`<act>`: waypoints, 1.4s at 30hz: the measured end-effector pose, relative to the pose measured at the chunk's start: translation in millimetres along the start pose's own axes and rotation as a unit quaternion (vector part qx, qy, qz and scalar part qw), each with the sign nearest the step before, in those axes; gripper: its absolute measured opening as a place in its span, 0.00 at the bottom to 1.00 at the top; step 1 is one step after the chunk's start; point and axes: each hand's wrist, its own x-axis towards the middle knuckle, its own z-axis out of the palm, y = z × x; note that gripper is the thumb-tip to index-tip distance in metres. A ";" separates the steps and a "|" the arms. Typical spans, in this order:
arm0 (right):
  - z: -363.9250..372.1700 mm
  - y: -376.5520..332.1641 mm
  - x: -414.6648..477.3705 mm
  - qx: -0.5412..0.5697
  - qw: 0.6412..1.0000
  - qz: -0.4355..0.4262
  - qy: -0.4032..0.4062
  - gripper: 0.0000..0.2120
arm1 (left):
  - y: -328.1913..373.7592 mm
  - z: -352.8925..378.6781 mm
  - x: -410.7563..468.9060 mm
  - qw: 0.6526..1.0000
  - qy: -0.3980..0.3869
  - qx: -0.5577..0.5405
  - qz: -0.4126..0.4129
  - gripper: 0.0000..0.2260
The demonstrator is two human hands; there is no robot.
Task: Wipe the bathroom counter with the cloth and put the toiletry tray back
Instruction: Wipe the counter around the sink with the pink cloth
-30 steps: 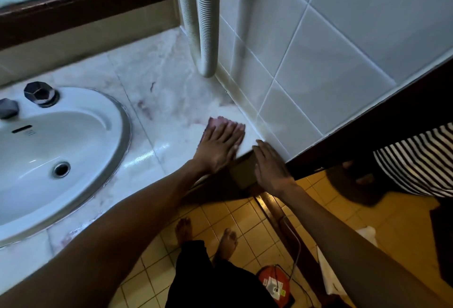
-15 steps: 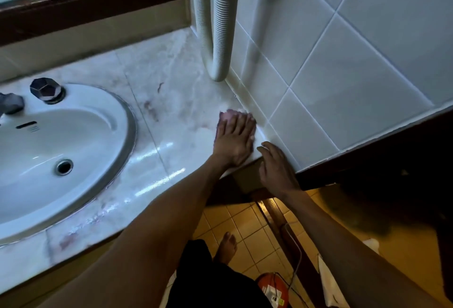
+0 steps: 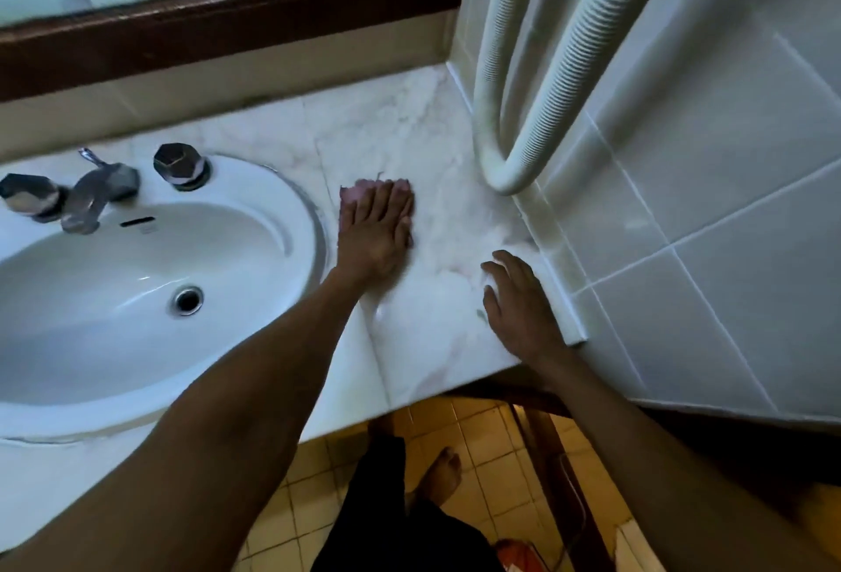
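cloth [image 3: 359, 189] | flat under left hand [image 3: 375, 230] fingers [image 3: 387, 198] | counter [image 3: 437, 321]

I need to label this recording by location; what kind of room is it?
Most likely a bathroom: an oval white ceramic sink with chrome taps is set in a pale marble counter, under a wood-framed mirror, beside white wall tiles.

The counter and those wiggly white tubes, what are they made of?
The counter looks like polished marble or similar stone: pale, pinkish-grey veins, glossy wet shine. The tubes look like matte white plastic hose, judging by the fine ridges and the bend at the bottom.
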 end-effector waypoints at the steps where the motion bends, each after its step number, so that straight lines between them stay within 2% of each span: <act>1: 3.2 -4.8 13.9 0.000 1.000 -0.002 0.000 0.16 | 3.8 1.9 -0.8 1.000 0.013 -0.007 -0.026 0.26; 4: 13.4 -20.7 54.9 -0.016 1.000 0.006 0.004 0.17 | 16.3 11.0 -25.6 0.997 0.041 -0.025 -0.068 0.25; 8: 28.2 -38.3 106.0 -0.050 0.999 0.009 -0.007 0.18 | 13.1 9.8 -31.8 0.995 0.061 -0.041 -0.071 0.25; 10: 34.8 -46.1 129.4 -0.054 0.998 0.020 -0.007 0.18 | 0.3 4.6 -4.8 0.993 0.070 -0.038 -0.085 0.25; 13: 44.9 -62.8 163.7 -0.048 0.998 0.042 -0.018 0.19 | -30.9 -13.3 54.7 0.992 0.043 -0.062 -0.105 0.26; 18: 58.9 -80.3 210.3 -0.053 0.997 0.036 -0.030 0.21 | -109.2 -43.2 134.4 0.989 0.028 -0.041 -0.141 0.27; 22: 63.1 -73.2 229.9 -0.077 0.996 0.039 -0.001 0.21 | -162.9 -66.2 165.2 0.984 0.018 -0.012 -0.175 0.27; 26: 68.9 -72.4 226.5 -0.080 0.994 0.048 0.057 0.20 | -137.5 -56.8 155.4 0.981 0.022 -0.023 -0.192 0.28; 30: 67.9 -75.8 227.2 -0.070 0.993 0.052 0.076 0.20 | -96.7 -44.5 139.5 0.996 0.012 0.006 -0.085 0.27; 33: 66.2 -75.3 228.1 -0.063 0.994 0.059 0.074 0.20 | -84.4 -44.2 178.5 1.000 -0.010 0.008 -0.013 0.27; 38: 65.3 -72.7 228.7 -0.054 0.994 0.054 0.073 0.20 | -39.5 -40.2 265.4 0.990 -0.093 0.007 0.104 0.28; 42: 66.0 -70.6 229.0 -0.054 0.994 0.059 0.071 0.20 | -39.1 -41.0 276.0 0.980 -0.104 0.025 0.168 0.27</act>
